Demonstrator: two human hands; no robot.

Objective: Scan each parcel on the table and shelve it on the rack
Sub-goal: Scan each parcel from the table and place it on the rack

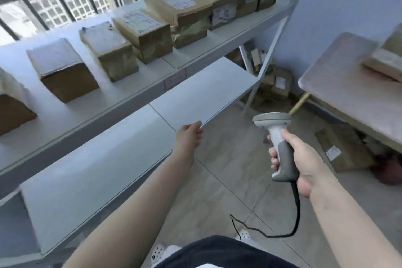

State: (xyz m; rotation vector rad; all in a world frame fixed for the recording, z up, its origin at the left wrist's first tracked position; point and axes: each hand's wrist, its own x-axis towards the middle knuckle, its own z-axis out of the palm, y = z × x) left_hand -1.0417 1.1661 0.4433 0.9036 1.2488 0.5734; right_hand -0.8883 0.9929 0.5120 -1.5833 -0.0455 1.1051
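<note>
Head view: right hand (304, 159) grips the handle of a corded barcode scanner (280, 143). Left hand (189, 135), fingers loosely relaxed and holding nothing, hovers at the lower shelf's front edge. Cardboard parcels (143, 37) line the rack (195, 65); another parcel (387, 59) lies on the table (339, 85).

Rack (139, 98) upper shelf bears a row of parcels (113, 50).

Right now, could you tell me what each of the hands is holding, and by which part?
The right hand grips the grey and white corded barcode scanner by its handle; the left hand holds nothing.
</note>
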